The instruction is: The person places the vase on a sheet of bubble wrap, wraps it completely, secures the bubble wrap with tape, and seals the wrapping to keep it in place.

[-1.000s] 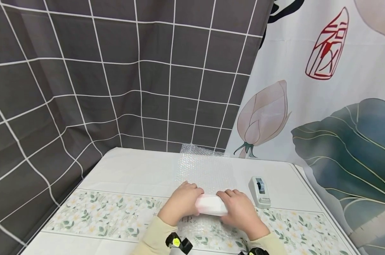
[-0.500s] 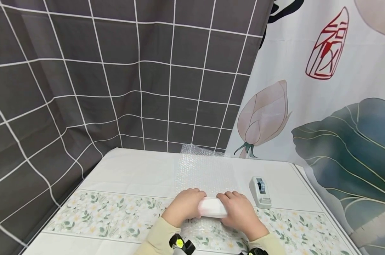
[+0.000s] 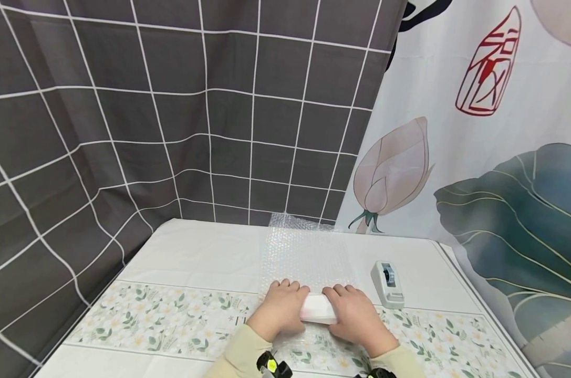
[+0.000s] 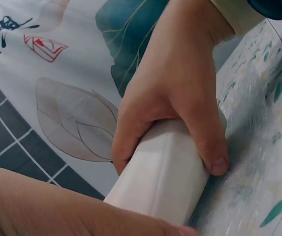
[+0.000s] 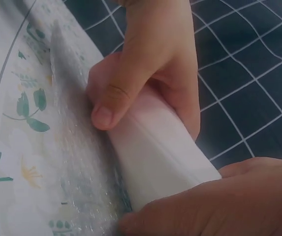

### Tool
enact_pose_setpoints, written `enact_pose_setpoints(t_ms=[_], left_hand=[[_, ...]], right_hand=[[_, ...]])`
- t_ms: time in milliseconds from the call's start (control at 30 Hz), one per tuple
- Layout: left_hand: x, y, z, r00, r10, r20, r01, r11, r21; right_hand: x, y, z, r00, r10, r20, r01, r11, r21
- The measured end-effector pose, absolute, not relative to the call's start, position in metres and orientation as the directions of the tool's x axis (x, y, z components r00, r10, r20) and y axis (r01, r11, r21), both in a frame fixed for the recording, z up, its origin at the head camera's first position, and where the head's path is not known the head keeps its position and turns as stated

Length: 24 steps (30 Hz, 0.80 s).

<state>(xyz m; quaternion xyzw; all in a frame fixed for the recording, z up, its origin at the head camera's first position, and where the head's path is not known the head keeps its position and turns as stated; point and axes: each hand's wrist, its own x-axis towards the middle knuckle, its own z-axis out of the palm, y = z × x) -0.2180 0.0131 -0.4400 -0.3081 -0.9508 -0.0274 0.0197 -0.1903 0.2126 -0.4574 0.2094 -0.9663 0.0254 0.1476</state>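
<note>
A white, long, faceted block-like object [image 3: 318,308] lies crosswise over a sheet of bubble wrap [image 3: 309,254]. My left hand [image 3: 282,307] grips its left end, thumb on the near side and fingers over the far side. My right hand [image 3: 356,315] holds the right end the same way. In the left wrist view the object's smooth flat faces [image 4: 163,167] show between the hands. A faint pink tint shows near the left end [image 5: 148,110] in the right wrist view. Both ends are mostly hidden by the hands.
A white tape dispenser [image 3: 387,284] stands right of the bubble wrap. The table [image 3: 205,247] has a white cover with a floral band. A dark gridded curtain [image 3: 228,115] hangs behind, and a white flower-printed curtain [image 3: 436,94] hangs at the right.
My left hand has moved right, farther over the object's left end, so less of the object shows. The right hand and the object have stayed almost in place.
</note>
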Motion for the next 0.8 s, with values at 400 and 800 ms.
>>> enact_pose_setpoints(t_ms=[400, 800], left_hand=[[-0.213, 0.01, -0.443, -0.797, 0.604, 0.021, 0.604, 0.797, 0.009], [-0.206, 0.006, -0.443, -0.792, 0.61, 0.039, 0.611, 0.791, 0.02]], right_hand=[[-0.17, 0.205, -0.451, -0.853, -0.474, 0.217, -0.485, 0.874, 0.002], [-0.165, 0.201, -0.457, -0.834, -0.503, 0.226, -0.487, 0.864, 0.127]])
